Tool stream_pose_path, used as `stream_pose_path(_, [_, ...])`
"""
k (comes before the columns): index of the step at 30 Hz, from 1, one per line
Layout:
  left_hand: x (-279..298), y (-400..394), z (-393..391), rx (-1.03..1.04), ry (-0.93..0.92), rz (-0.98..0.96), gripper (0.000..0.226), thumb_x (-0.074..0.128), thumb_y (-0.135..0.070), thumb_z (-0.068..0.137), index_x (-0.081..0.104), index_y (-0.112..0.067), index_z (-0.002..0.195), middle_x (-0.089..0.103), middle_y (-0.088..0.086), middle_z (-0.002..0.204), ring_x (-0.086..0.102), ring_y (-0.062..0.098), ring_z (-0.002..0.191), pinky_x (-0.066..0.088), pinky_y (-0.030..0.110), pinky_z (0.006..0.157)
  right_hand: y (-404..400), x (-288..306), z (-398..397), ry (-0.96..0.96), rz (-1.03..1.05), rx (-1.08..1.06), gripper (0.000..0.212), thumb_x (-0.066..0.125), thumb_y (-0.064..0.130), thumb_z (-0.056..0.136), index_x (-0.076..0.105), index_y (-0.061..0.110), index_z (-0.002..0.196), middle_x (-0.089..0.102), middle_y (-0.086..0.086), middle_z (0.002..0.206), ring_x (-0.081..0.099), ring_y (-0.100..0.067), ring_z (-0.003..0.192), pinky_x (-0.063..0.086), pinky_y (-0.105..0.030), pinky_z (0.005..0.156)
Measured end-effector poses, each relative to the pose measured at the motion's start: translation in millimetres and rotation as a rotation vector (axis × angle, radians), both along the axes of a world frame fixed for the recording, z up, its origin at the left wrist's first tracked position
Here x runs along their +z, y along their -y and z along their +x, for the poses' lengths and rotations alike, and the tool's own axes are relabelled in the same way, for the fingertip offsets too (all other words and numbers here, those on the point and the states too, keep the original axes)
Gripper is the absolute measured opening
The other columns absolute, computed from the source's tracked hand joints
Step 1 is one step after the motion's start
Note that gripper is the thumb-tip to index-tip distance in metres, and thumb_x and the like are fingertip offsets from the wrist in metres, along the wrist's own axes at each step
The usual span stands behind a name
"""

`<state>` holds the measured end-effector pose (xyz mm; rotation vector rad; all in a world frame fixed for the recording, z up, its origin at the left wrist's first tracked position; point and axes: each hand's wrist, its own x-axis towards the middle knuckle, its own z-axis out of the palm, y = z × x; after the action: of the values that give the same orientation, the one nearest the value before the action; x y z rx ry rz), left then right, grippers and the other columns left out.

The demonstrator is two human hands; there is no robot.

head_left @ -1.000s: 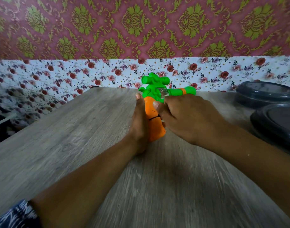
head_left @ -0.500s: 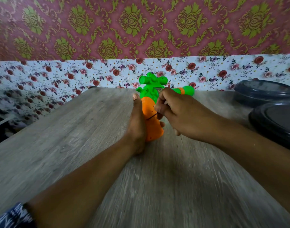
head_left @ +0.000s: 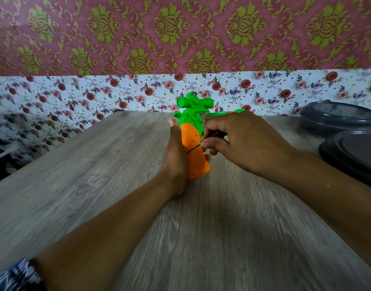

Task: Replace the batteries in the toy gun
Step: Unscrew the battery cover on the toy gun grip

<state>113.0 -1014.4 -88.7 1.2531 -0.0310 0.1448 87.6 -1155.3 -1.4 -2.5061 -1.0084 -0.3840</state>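
The toy gun [head_left: 196, 143] lies on the wooden table [head_left: 96, 175] near its far edge, orange carrot-shaped grip toward the camera and green top pointing away to the wall. The left hand [head_left: 176, 160] lies along the gun's left flank with its edge on the table; the thumb runs straight up the orange grip and its tip reaches the seam where orange meets green, while fingertips show just past the grip's right side, so the hand is wrapped round the grip. The right hand [head_left: 241, 141] comes in from the right and covers the gun's right side and barrel. Its fingers are curled together and pinch a thin dark tool [head_left: 215, 134], whose tip points at the gun's body near the green-orange seam; what kind of tool it is cannot be made out.

The table is grey, wood-grained laminate. At its right edge sit two dark round lidded containers [head_left: 336, 117], one behind the other, the nearer one cut off by the frame. Behind the table a white floral-papered strip [head_left: 75, 91] runs under maroon damask wallpaper [head_left: 138, 34]. A blue patterned sleeve [head_left: 14, 276] shows at the lower left corner.

Most of the barrel is hidden behind the right hand, and any battery cover cannot be seen.
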Motion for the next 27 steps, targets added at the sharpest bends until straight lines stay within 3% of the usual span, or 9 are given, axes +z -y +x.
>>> stream_pose_path(2, [0.8,1.1,-1.3,-0.014,0.001,-0.006,0.089,0.012,-0.075,0.084,0.035,-0.014,0.144,0.069,0.01,0.098,0.066,0.017,0.069,0.053,0.029,0.061,0.5,0.2,0.5,-0.008,0.02,0.008,0.013,0.063,0.034,0.084,0.063,0.023,0.079,0.07,0.005,0.08,0.064,-0.014,0.08,0.051,-0.038,0.076])
stream_pose_path(6, [-0.4,3.0,0.6,-0.023,0.027,-0.056,0.088,0.015,-0.076,0.084,0.032,-0.016,0.146,0.068,0.012,0.103,0.064,0.024,0.084,0.051,0.037,0.075,-1.9,-0.4,-0.3,-0.039,0.063,0.012,0.022,0.066,0.018,0.081,0.054,0.032,0.069,0.069,0.007,0.082,0.063,-0.008,0.083,0.051,-0.038,0.077])
stream_pose_path(9, [1.9,4.9,-1.2,-0.02,0.012,-0.075,0.084,0.011,-0.072,0.088,0.036,-0.014,0.143,0.068,0.016,0.11,0.059,0.03,0.097,0.049,0.045,0.085,-2.9,-2.4,1.0,-0.07,0.095,0.032,0.023,0.063,0.011,0.082,0.057,0.031,0.074,0.07,0.006,0.083,0.064,-0.009,0.083,0.053,-0.04,0.078])
stream_pose_path(12, [5.1,6.7,-5.0,0.007,0.004,-0.088,0.081,0.012,-0.069,0.089,0.044,-0.013,0.138,0.069,0.013,0.107,0.061,0.03,0.099,0.046,0.049,0.095,-3.8,-5.2,0.3,-0.111,0.059,0.063,0.012,0.057,0.021,0.089,0.058,0.022,0.101,0.069,-0.003,0.093,0.064,-0.017,0.086,0.051,-0.038,0.079])
stream_pose_path(14, [5.1,5.6,-4.2,0.053,-0.033,-0.104,0.075,0.014,-0.069,0.089,0.054,-0.017,0.126,0.068,0.01,0.096,0.063,0.026,0.089,0.049,0.044,0.088,-3.9,-6.7,-0.7,-0.086,-0.035,-0.001,0.031,0.046,0.035,0.094,0.049,0.012,0.115,0.065,-0.01,0.097,0.061,-0.026,0.086,0.048,-0.036,0.073])
stream_pose_path(17, [3.6,4.7,-1.7,0.057,-0.055,-0.072,0.08,0.014,-0.07,0.088,0.051,-0.014,0.131,0.068,0.014,0.106,0.063,0.028,0.095,0.049,0.046,0.092,-4.4,-7.0,0.1,-0.072,-0.124,-0.094,0.038,0.034,0.041,0.097,0.052,0.008,0.094,0.059,-0.01,0.081,0.056,-0.029,0.078,0.042,-0.034,0.066])
stream_pose_path(20, [2.8,5.4,-1.2,0.066,-0.06,-0.077,0.077,0.017,-0.069,0.089,0.046,-0.014,0.134,0.073,0.008,0.097,0.067,0.026,0.093,0.05,0.046,0.091,-6.4,-7.8,2.6,-0.057,-0.099,-0.108,0.029,0.042,0.033,0.096,0.051,0.011,0.08,0.055,-0.005,0.072,0.05,-0.022,0.069,0.037,-0.031,0.06])
stream_pose_path(22, [0.4,4.1,1.0,0.06,-0.067,-0.08,0.082,0.02,-0.073,0.086,0.039,-0.015,0.141,0.069,0.012,0.112,0.065,0.033,0.106,0.049,0.051,0.095,-6.7,-7.9,2.2,-0.014,-0.053,-0.1,0.022,0.051,0.028,0.093,0.05,0.014,0.076,0.046,0.002,0.064,0.041,-0.016,0.063,0.028,-0.033,0.055])
stream_pose_path(27, [1.2,5.0,0.7,0.017,-0.013,-0.08,0.082,0.018,-0.074,0.086,0.029,-0.02,0.147,0.062,0.018,0.125,0.06,0.034,0.111,0.044,0.054,0.098,-4.6,-5.6,-0.3,0.019,0.104,-0.035,0.005,0.068,0.018,0.082,0.063,0.017,0.081,0.067,0.0,0.081,0.06,-0.015,0.079,0.049,-0.033,0.072])
